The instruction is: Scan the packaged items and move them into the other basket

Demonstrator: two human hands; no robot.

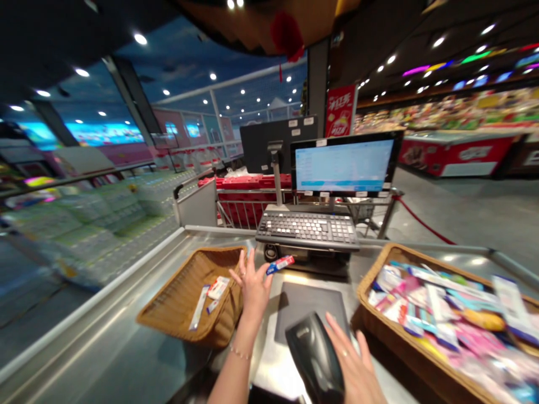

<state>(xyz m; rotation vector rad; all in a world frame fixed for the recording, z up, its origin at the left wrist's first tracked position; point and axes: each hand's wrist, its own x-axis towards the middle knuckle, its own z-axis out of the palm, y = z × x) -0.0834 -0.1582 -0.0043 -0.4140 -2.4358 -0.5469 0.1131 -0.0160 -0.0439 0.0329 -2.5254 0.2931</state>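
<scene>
My left hand (pixel 255 286) is above the metal counter, at the right rim of a wicker basket (pixel 168 306). A small blue-and-red box (pixel 279 265) is at its thumb, apparently pinched; the far grip is hidden. The other fingers are spread. Several small white packages (pixel 218 287) lie in that basket. My right hand (pixel 351 359) has its visible fingers stretched out and apart, just right of a black barcode scanner (pixel 314 350). The scanner overlaps part of that hand and hides the thumb. On the right, a second wicker basket (pixel 373 278) is filled with packaged goods (pixel 458 314).
A keyboard (pixel 307 227) stands beyond my hands, below a lit monitor (pixel 343 165). A dark flat pad (pixel 309 303) lies on the counter (pixel 138 365). Behind the counter is a red-and-metal cart (pixel 248 207); a red rope (pixel 421 219) hangs to the right.
</scene>
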